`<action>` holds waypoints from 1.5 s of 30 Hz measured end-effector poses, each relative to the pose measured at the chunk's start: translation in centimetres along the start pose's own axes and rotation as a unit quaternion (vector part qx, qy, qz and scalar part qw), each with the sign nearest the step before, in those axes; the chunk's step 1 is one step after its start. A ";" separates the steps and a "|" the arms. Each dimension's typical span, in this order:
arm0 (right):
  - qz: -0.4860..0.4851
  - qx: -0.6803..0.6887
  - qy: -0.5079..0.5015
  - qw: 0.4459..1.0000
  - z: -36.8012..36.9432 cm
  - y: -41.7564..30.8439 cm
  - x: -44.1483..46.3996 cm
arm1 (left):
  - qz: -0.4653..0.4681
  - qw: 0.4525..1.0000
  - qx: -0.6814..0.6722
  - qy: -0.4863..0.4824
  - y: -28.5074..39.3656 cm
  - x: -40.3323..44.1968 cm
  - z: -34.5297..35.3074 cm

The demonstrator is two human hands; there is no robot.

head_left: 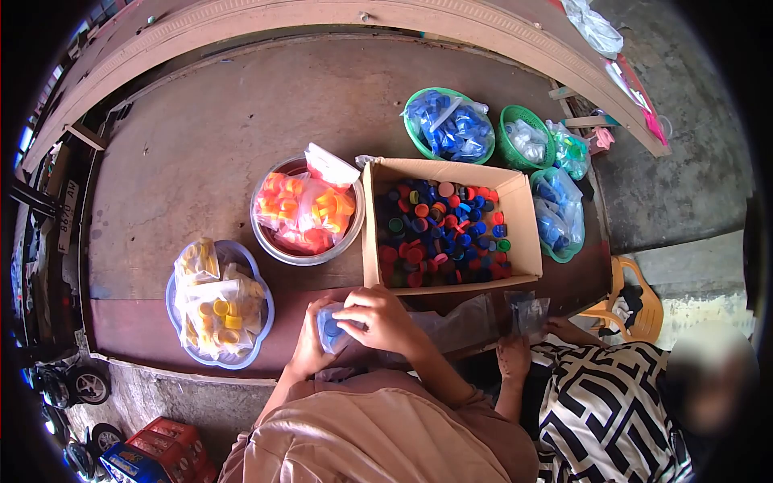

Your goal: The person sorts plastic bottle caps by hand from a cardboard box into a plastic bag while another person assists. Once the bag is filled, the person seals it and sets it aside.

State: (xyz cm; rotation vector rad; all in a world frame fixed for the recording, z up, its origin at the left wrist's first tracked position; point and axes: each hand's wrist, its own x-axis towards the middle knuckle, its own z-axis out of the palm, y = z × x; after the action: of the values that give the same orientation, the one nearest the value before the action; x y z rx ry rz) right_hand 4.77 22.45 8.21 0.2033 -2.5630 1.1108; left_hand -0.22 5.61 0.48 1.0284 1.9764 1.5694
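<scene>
Close to my body, at the table's front edge, my left hand [307, 344] grips a small clear plastic bag [328, 341] from its left side. Something blue, which looks like a bottle cap [332, 325], shows through the plastic. My right hand [372, 315] is closed, its fingers curled over the bag's upper right side and pressing on it; whether a cap is also between those fingers is hidden. Just beyond my right hand stands an open cardboard box [371, 217] holding many loose caps, mostly blue and red.
Left of the box are a metal bowl [259, 238] with bagged orange caps and a lilac basin [173, 302] with bagged yellow caps. Green baskets [509, 153] with bags stand at back right. Beside me, a person's hand [513, 358] is near another clear bag [529, 314].
</scene>
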 end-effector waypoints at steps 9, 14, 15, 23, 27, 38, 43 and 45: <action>0.285 -0.222 -0.103 0.927 -7.3 14.2 -3.6 | -0.002 0.999 0.034 0.015 0.5 0.1 -0.2; 0.262 -0.185 -0.096 0.942 -6.6 15.6 -3.5 | -0.019 1.000 0.008 0.021 0.0 0.0 -0.1; 0.220 -0.196 -0.072 0.953 -6.8 15.4 -3.0 | -0.027 0.999 0.001 0.020 -0.1 0.0 -0.2; 0.400 -0.239 -0.111 0.878 -7.0 19.1 -4.0 | -0.016 1.000 0.005 0.007 1.0 0.5 -0.2; 0.369 -0.368 0.005 0.853 -8.8 19.5 -4.6 | -0.021 1.000 0.003 0.013 0.5 0.2 -0.4; 0.219 -0.265 -0.143 0.928 -5.2 17.6 0.1 | -0.013 1.000 0.014 -0.006 0.1 0.7 -0.3; 0.220 -0.185 -0.049 0.957 -5.4 22.5 -2.8 | -0.029 0.999 0.017 0.009 0.6 0.7 -0.5; 0.249 -0.092 0.007 0.964 -5.7 22.8 -3.4 | -0.025 0.999 0.022 0.010 0.5 0.7 -0.5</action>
State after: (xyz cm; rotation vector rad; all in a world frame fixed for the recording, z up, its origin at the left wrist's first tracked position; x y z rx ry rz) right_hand 3.36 42.15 -4.92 -0.5202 -2.7604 1.0072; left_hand -0.85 5.88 1.18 0.9769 2.0419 1.5223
